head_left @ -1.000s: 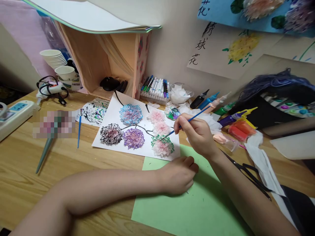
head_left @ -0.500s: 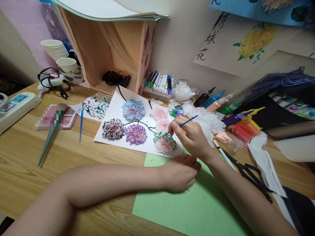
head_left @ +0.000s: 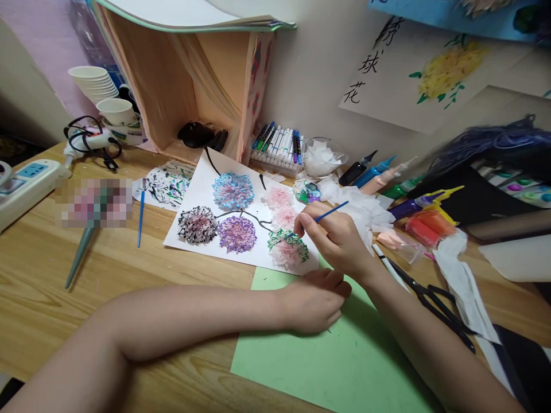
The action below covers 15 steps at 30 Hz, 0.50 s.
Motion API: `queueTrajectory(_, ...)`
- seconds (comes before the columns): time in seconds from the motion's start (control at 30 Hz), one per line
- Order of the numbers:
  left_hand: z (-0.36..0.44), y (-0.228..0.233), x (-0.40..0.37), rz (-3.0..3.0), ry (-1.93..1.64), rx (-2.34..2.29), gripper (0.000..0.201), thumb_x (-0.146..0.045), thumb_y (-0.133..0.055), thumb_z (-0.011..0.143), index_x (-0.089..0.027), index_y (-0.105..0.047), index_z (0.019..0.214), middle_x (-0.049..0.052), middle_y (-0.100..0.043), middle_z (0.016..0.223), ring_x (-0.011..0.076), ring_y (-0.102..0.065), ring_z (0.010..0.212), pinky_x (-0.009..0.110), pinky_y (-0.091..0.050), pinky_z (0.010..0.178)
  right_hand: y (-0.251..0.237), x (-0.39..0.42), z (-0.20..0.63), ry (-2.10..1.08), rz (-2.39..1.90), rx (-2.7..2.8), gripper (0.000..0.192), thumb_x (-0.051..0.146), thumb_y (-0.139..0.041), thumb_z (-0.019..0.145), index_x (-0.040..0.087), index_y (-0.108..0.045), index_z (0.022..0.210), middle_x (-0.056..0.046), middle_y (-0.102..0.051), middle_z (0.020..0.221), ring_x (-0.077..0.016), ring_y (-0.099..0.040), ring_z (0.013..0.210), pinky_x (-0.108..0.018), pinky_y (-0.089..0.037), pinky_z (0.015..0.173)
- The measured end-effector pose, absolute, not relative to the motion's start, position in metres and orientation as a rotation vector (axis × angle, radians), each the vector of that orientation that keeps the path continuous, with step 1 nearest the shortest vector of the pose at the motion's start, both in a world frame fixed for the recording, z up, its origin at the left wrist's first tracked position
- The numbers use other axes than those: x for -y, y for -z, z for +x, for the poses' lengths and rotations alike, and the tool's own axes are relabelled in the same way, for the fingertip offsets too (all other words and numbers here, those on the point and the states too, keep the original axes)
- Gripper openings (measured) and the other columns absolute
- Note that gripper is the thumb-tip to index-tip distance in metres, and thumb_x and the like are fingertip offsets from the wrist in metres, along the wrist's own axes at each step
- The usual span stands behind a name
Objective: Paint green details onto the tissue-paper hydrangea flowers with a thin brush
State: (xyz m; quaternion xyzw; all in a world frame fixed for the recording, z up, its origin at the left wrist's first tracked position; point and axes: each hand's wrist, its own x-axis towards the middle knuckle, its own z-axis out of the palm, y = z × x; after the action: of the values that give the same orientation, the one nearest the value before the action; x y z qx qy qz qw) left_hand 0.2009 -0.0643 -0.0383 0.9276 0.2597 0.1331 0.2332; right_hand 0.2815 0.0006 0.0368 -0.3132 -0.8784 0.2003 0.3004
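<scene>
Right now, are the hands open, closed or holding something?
Left hand: curled, but whether fully closed cannot be told.
Right hand: closed, holding the blue paintbrush.

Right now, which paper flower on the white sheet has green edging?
The green-edged ruffled pink flower, lower right; the blue-edged flower, black-edged flower, purple-edged flower and two plain pink flowers lack green.

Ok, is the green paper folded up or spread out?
Spread out: the green paper lies flat on the wooden table, with the left hand over it.

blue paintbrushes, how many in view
2: a blue brush in the right hand, a second brush lying left of the white sheet; others may be hidden.
</scene>
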Motion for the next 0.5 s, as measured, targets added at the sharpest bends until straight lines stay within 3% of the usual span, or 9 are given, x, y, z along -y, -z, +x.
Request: queueTrajectory(0.5, 0.2011, 0.0378, 0.0639, 2.602, -0.396, -0.712, 0.017, -0.018, -0.042, 0.087, -0.011, -0.051, 0.098, 0.014, -0.054, 0.104, 0.0247, -0.051, 0.096, 0.036, -0.044, 0.083, -0.0393, -0.0034, 0.2835, -0.574, -0.863, 2.227, 0.036, 0.028, -0.036, 0.097, 0.018, -0.054, 0.068, -0.001, -0.055, 0.064, -0.012, -0.051, 0.063, -0.027, -0.038, 0.064)
